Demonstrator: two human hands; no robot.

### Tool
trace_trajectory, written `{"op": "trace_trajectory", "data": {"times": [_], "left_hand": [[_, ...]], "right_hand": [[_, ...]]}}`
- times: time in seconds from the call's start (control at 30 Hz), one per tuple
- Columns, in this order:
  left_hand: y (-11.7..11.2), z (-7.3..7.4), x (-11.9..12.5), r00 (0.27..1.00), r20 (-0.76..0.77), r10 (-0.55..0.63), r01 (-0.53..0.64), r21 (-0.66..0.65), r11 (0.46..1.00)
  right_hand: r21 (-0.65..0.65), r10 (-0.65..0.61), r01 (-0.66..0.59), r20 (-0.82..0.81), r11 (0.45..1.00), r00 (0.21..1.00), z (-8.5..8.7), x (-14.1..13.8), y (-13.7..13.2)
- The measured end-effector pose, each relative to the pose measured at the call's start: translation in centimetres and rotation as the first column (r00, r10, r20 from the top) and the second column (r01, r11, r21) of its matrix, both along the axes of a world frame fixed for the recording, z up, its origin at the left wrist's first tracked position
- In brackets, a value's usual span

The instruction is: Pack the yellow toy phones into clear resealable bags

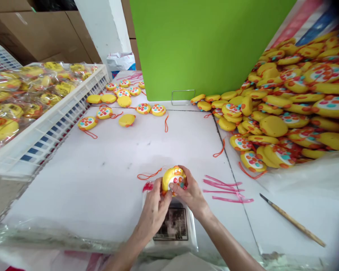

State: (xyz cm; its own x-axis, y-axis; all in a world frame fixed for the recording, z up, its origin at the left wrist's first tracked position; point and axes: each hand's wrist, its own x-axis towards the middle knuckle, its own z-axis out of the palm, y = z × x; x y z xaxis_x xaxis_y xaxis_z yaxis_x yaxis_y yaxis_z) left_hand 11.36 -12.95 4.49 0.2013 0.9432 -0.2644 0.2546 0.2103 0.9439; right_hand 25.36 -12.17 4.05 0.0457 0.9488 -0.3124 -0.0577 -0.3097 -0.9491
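- While the left hand (154, 210) and right hand (190, 192) curl closed from either side, a yellow toy with coloured buttons (173, 180) sits held between them
- Orange cord (149, 175) trails from the toy's left side over the white tabletop (101, 169)
- Pink strips (223, 189) lie just right of the toy
- Below the toy, a clear plastic bag (192, 235) carries a dark printed label (171, 224), its writing too blurred to read
- Far right of the toy, more yellow toys (288, 109) lie heaped; far left, bagged ones (31, 101) fill a white plastic crate (49, 130)
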Motion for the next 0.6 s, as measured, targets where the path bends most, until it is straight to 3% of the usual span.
{"op": "trace_trajectory", "data": {"times": [0.13, 0.27, 0.37, 0.47, 0.53, 0.6], "left_hand": [[-0.9, 0.0, 0.4, 0.998, -0.057, 0.015, -0.012, 0.057, 0.998], [-0.9, 0.5, 0.3, 0.999, -0.005, 0.035, -0.035, 0.034, 0.999], [-0.3, 0.6, -0.3, 0.971, 0.198, 0.134, -0.112, -0.117, 0.987], [0.3, 0.4, -1.4, 0.875, 0.404, 0.267, -0.119, -0.355, 0.927], [0.4, 0.1, -1.9, 0.833, 0.463, 0.302, -0.078, -0.443, 0.893], [0.2, -0.1, -2.0, 0.806, 0.493, 0.328, -0.055, -0.489, 0.87]], "right_hand": [[0.019, -0.004, 0.005, -0.047, 1.0, 0.999, 0.3, -0.4, -0.6], [0.052, -0.023, 0.022, 0.018, 0.998, 1.0, 0.3, -0.8, -0.5], [0.048, 0.081, -0.087, 0.11, 0.995, 0.991, 0.5, -0.2, -0.1], [0.103, 0.157, -0.189, 0.256, 0.977, 0.954, 1.2, 1.3, -0.7], [0.198, 0.192, -0.293, 0.412, 0.935, 0.891, 1.6, 2.2, -1.7], [0.272, 0.23, -0.444, 0.569, 0.854, 0.79, 1.9, 2.4, -2.9]]}}
